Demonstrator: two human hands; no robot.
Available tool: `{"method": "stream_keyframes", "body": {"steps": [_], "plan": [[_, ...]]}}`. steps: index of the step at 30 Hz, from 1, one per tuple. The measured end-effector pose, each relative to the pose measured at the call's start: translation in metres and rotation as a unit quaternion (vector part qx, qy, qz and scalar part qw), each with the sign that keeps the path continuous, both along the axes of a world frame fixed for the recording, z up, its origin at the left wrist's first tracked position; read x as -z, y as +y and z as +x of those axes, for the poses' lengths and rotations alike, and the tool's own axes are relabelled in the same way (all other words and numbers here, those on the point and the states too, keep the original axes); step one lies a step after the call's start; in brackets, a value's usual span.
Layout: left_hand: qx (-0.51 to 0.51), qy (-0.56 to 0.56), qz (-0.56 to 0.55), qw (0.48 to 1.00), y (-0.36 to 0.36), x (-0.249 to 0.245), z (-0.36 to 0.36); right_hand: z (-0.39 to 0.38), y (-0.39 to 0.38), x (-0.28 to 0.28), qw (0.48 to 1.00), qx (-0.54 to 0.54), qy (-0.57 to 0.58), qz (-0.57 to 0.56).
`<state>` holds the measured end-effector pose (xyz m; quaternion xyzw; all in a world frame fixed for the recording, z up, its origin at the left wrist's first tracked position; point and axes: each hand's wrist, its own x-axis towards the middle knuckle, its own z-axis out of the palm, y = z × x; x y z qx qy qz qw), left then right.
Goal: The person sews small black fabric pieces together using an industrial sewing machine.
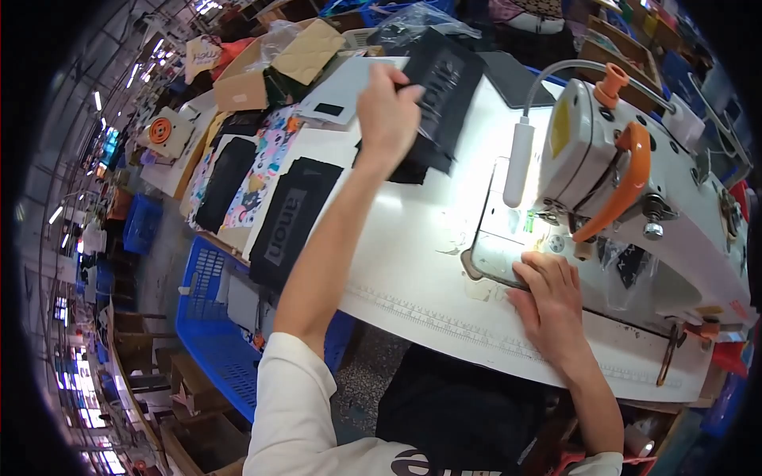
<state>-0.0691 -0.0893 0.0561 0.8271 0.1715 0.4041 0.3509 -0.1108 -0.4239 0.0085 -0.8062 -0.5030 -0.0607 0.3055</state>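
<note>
My left hand (389,111) reaches over the far side of the sewing table and is closed on the left edge of a black fabric panel (456,95) with shiny lettering. The panel is tilted and slightly blurred, with more dark cloth (406,170) under it. My right hand (548,301) lies on the bed of the sewing machine (607,151), fingers bent a little and holding nothing, just in front of the needle area. Left of my left forearm lies another black panel (290,210) with a grey patch reading "anon".
A blue plastic basket (208,333) stands below the table's left edge. Patterned cloth (262,174) and a cardboard box (240,91) are at the far left. A white lamp (519,163) hangs beside the machine head. A printed ruler (444,317) runs along the front edge.
</note>
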Motion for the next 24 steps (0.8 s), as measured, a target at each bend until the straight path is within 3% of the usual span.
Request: {"method": "stream_keyframes", "body": {"steps": [3,6,8,10,12,19,21,23,24], "plan": [[-0.056,0.099,0.098,0.989,0.056,0.015,-0.005,-0.002,0.0,-0.001,1.0,0.003,-0.005,0.003],[-0.091,0.001,0.271,0.958,0.083,0.047,-0.02,-0.001,0.001,-0.003,1.0,0.005,-0.012,0.005],[-0.057,0.082,0.202,0.974,0.062,0.023,-0.075,-0.002,0.0,-0.003,1.0,0.009,-0.003,0.003],[-0.14,0.335,0.233,0.902,0.026,-0.007,-0.142,-0.003,-0.002,-0.003,1.0,0.015,0.006,0.004],[-0.205,0.4,0.298,0.842,0.003,-0.003,-0.196,-0.003,-0.001,-0.004,1.0,0.008,0.007,0.001],[-0.231,0.408,0.325,0.821,0.008,0.046,-0.24,-0.007,-0.013,-0.014,0.999,0.003,-0.032,-0.012],[-0.218,0.378,0.327,0.838,0.01,0.041,-0.24,-0.017,-0.034,-0.033,0.994,0.034,-0.099,-0.021],[-0.195,0.326,0.32,0.868,0.01,0.037,-0.243,-0.033,-0.092,-0.048,0.991,0.101,-0.082,-0.003],[-0.195,0.327,0.318,0.868,0.011,0.036,-0.244,-0.04,-0.148,-0.033,0.972,0.194,-0.13,-0.01]]}}
